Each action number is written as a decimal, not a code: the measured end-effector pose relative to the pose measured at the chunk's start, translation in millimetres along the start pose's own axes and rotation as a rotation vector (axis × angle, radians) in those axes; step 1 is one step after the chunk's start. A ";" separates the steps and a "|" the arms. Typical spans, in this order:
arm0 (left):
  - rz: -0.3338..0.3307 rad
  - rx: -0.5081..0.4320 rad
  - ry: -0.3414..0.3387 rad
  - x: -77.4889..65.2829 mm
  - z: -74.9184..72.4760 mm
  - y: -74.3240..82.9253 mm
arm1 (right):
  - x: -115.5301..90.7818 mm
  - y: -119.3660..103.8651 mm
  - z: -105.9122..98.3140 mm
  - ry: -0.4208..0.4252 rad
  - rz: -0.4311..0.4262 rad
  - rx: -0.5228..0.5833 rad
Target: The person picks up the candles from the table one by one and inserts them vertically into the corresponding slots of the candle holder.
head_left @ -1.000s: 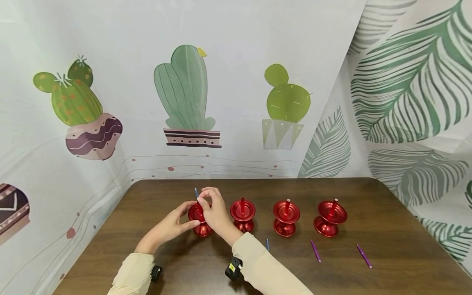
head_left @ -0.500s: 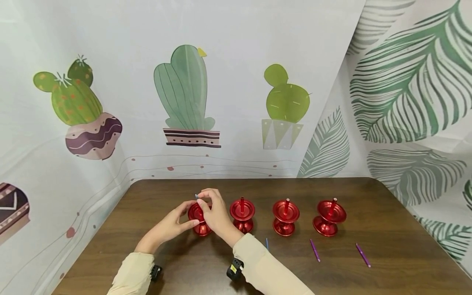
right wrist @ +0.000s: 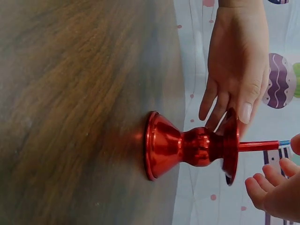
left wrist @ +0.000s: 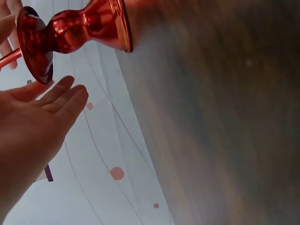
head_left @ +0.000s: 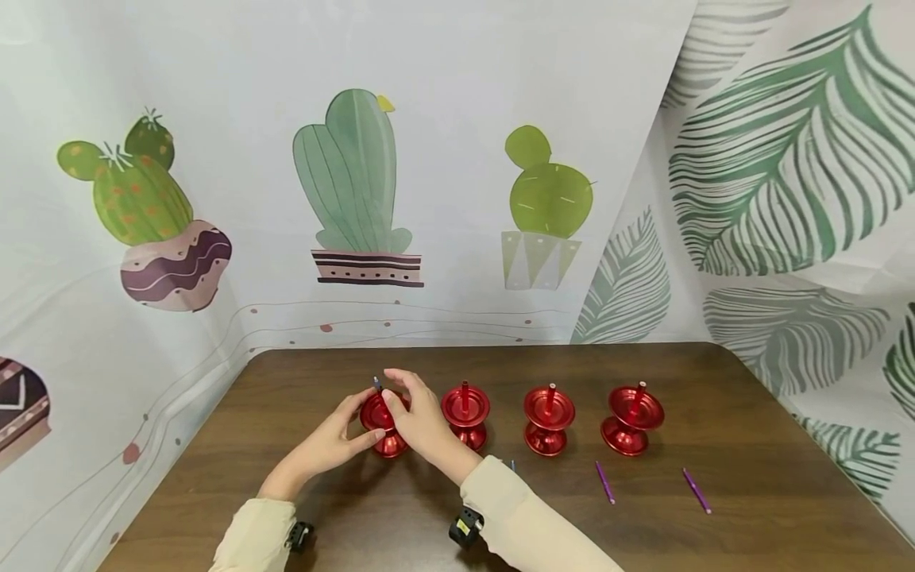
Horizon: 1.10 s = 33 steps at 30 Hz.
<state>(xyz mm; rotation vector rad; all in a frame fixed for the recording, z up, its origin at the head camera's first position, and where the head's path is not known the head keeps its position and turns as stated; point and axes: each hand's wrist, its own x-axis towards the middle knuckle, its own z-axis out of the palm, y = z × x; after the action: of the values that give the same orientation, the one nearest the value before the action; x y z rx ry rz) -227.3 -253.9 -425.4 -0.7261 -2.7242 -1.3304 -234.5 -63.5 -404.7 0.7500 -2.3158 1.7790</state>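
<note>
One blue stick point(head_left: 377, 384) stands in the upright tube of the leftmost red holder point(right wrist: 199, 146), its short exposed end just to the left of the right hand's thumb and forefinger. This holder stands upright on the bench point(head_left: 400, 516), between the two hands. Three matching red holders, the second point(head_left: 466, 419), the third point(head_left: 549, 422) and the rightmost point(head_left: 632, 422), continue the row to the right. Nearer lie another blue stick point(head_left: 512, 465), partly covered by the right sleeve point(head_left: 532, 520), and two purple sticks, one to the left point(head_left: 604, 482) and one to the right point(head_left: 696, 491). The left hand point(head_left: 325, 445) grips the holder's dish, thumb at the near rim, fingers reaching round the far side. The right hand point(head_left: 425, 421) has its thumb and forefinger parted, apparently released; whether either brushes the stick cannot be told.
</note>
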 end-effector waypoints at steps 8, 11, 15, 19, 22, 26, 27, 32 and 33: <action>-0.014 0.059 0.174 -1.3 7.4 13.9 | -6.1 -9.2 -9.0 -0.040 -0.028 0.039; -0.029 0.101 0.245 -3.2 8.2 22.9 | -9.2 -12.5 -13.8 -0.044 -0.053 0.018; -0.023 0.122 0.326 -5.3 8.6 33.5 | -15.0 -17.6 -22.7 -0.046 -0.074 -0.019; 0.028 0.133 0.397 -4.9 10.0 43.0 | -20.7 -23.7 -33.2 -0.032 -0.093 -0.037; 0.077 0.148 0.445 -4.9 11.6 52.5 | -24.5 -27.5 -41.2 -0.012 -0.131 -0.047; 0.149 0.153 0.484 -5.2 16.0 68.1 | -29.8 -30.8 -53.1 0.022 -0.193 -0.085; 0.169 0.151 0.487 -4.9 17.5 72.2 | -31.2 -31.2 -56.2 0.033 -0.209 -0.097; 0.218 0.123 0.460 -0.3 27.5 89.0 | -39.0 -33.7 -73.2 0.066 -0.241 -0.138; 0.220 0.123 0.450 1.1 30.0 91.3 | -40.9 -34.1 -76.6 0.066 -0.239 -0.141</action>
<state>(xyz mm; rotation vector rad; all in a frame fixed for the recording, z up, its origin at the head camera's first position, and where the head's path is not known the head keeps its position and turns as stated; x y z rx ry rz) -184.9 -182.8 -376.6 -0.6066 -2.2751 -1.1073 -198.4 14.4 -368.1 0.8866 -2.1772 1.5001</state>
